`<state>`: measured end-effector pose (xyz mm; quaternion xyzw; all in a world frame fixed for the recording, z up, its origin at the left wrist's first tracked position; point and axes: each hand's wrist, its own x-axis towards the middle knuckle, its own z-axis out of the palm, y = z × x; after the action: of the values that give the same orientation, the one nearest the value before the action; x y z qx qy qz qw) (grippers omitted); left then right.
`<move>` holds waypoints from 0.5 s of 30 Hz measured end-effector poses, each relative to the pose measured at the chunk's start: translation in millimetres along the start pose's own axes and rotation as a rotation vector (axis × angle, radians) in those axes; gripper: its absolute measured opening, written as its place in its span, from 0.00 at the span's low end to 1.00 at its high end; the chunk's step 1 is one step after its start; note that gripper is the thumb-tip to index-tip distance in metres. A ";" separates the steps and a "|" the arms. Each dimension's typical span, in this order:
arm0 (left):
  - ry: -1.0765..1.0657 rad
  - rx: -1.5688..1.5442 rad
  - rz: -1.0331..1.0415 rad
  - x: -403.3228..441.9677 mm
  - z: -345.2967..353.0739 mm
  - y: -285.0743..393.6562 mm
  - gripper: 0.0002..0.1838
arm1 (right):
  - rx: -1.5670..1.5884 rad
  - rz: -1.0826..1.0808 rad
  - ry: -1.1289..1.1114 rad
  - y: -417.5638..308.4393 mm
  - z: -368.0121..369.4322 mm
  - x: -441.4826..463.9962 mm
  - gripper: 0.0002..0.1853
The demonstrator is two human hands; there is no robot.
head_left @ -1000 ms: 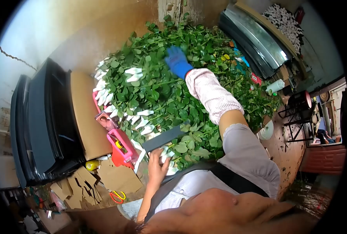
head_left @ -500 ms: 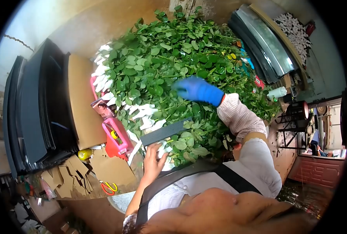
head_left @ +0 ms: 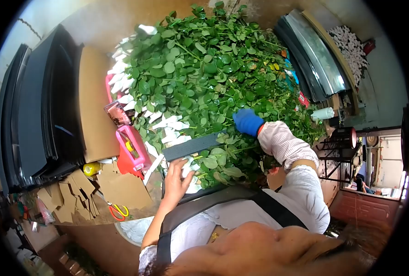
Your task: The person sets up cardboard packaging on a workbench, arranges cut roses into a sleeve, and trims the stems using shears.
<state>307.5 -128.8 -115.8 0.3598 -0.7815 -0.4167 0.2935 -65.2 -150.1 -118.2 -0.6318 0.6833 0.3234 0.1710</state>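
Note:
A thick heap of leafy green rose stems [head_left: 204, 78] covers the table, with white-sleeved flower heads [head_left: 122, 76] along its left side. My left hand [head_left: 177, 179], bare, has its fingers curled on a white-sleeved flower head [head_left: 189, 166] at the near edge. Just above those fingers lies a dark grey ridged strip [head_left: 193, 147] across the stems. My right hand [head_left: 249, 123], in a blue glove, is closed low over the right part of the heap, apparently around a rose stem. One white-sleeved head [head_left: 147, 30] sticks out at the upper left, its stem slanting toward the glove.
At the left stand dark sheets [head_left: 43, 110] and a cardboard sheet [head_left: 96, 106]. A pink tape dispenser [head_left: 135, 149], yellow tape roll [head_left: 92, 169], cut cardboard [head_left: 122, 186] and scissors [head_left: 118, 211] lie near the left edge. More curved sheets [head_left: 312, 55] stand at right.
My gloved right hand has moved right and toward me and closed. A white-sleeved head has appeared at the heap's upper left. My left hand stays by the strip.

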 end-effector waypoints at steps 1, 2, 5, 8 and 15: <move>-0.016 -0.003 -0.021 -0.8 -0.9 1.9 0.24 | 0.024 -0.034 -0.004 6.4 -20.4 -7.1 0.18; -0.029 -0.001 -0.040 0.5 -4.2 6.0 0.24 | 0.049 -0.071 -0.004 9.8 -50.0 -17.0 0.20; -0.044 0.028 -0.027 3.5 -9.1 11.5 0.24 | 0.246 -0.074 0.361 18.3 -117.4 -14.5 0.23; -0.017 0.020 -0.001 1.0 -5.0 3.9 0.24 | 0.373 -0.198 0.976 24.7 -150.0 46.4 0.23; -0.045 -0.019 -0.084 -2.4 -6.8 3.7 0.24 | 0.346 0.014 0.760 9.6 -160.0 186.0 0.36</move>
<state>312.8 -128.4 -109.7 0.3802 -0.7680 -0.4441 0.2615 -73.2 -395.6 -118.4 -0.6635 0.7464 -0.0513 0.0082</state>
